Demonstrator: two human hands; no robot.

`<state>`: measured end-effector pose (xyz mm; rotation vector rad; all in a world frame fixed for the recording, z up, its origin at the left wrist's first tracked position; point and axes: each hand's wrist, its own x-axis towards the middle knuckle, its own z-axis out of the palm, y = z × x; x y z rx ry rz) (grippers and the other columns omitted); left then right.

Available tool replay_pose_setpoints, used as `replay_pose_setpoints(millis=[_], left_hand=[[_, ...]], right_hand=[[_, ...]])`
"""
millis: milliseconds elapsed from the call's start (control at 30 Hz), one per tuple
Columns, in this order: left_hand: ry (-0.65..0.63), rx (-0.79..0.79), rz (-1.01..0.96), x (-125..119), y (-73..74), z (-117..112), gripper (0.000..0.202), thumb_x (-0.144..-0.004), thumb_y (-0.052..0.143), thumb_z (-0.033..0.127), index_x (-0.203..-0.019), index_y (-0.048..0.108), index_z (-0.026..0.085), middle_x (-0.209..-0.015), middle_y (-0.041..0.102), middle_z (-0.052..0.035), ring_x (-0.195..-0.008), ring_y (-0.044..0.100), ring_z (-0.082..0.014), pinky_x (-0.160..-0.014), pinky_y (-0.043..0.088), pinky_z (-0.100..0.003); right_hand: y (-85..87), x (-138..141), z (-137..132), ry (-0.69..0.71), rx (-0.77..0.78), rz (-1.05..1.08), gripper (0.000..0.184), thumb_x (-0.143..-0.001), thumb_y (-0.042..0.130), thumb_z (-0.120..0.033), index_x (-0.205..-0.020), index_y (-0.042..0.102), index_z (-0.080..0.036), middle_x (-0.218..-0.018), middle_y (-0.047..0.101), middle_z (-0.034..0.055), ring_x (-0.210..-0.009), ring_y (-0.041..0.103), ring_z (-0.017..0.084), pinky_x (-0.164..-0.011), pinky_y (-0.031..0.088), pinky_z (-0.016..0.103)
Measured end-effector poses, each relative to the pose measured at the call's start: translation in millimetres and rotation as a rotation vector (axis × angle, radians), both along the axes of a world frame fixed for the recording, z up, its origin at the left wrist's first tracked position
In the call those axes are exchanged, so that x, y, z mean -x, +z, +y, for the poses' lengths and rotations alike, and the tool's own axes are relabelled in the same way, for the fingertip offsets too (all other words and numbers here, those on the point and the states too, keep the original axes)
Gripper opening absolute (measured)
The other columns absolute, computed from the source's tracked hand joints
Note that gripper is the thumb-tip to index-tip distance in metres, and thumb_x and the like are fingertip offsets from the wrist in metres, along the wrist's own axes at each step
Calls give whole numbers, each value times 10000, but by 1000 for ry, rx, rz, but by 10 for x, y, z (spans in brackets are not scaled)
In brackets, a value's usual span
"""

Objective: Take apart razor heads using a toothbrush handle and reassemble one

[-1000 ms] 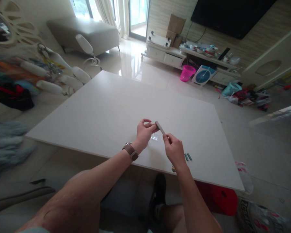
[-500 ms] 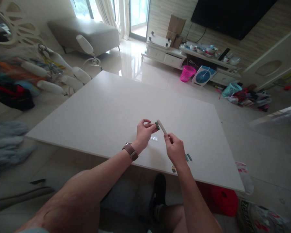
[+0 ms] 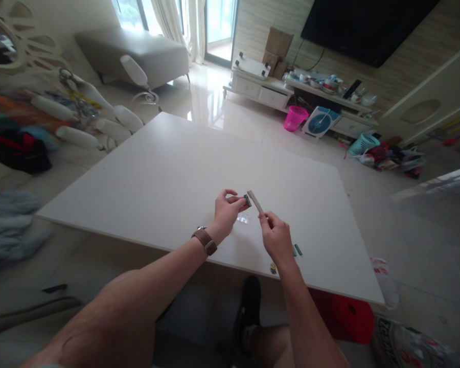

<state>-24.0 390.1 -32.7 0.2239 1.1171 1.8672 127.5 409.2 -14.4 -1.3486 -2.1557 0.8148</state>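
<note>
Above the white table, my left hand pinches a small dark green piece between thumb and forefinger. A brown strap is on that wrist. My right hand grips the lower end of a slim grey stick-like object, whose upper end meets the green piece. A small clear plastic wrapper lies on the table under the hands. Two small green pieces rest by my right wrist.
A tiny yellow item sits near the table's front edge. A red stool stands under the table's right corner. A pink basket, a fan and a low cabinet stand beyond. Clothes and white chair legs clutter the left.
The grey stick's upper end has separated slightly from my left fingers, exposing the small green piece at its tip. Both hands stay in nearly the same place.
</note>
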Motion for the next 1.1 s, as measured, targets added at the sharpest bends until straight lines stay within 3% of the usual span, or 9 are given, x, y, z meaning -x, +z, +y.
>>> replay_pose_setpoints(millis=[333,567,867,1100], left_hand=[[73,20,1,107,-74,12,373,-681,738,72,-900,456,179,-745,728,-42,-738,722,-160,-882,588,-438],[-26,-8,9,-37,34,-21,371,-694,737,72,-905,452,182,-749,732,-44,-743,724,-167,-893,583,-457],[84,20,13,160,-78,-8,402,-668,761,84,-906,452,181,-746,721,-34,-727,720,-160,-893,583,-454],[6,-5,4,0,28,-17,389,-691,760,86,-904,449,181,-748,727,-39,-742,727,-170,-890,586,-467]], right_hand=[[-77,-66,29,36,78,-57,370,-932,494,-480,-767,672,-201,-544,524,-19,-529,432,128,-541,270,264],[-33,28,21,-3,29,11,378,-947,472,-487,-785,656,-199,-556,515,-25,-538,420,127,-542,269,260],[-92,-50,16,27,67,-58,380,-935,490,-491,-760,664,-203,-545,523,-17,-532,433,134,-547,269,265],[-26,32,10,-5,20,8,376,-948,474,-481,-778,650,-196,-560,515,-21,-549,416,128,-548,261,261]])
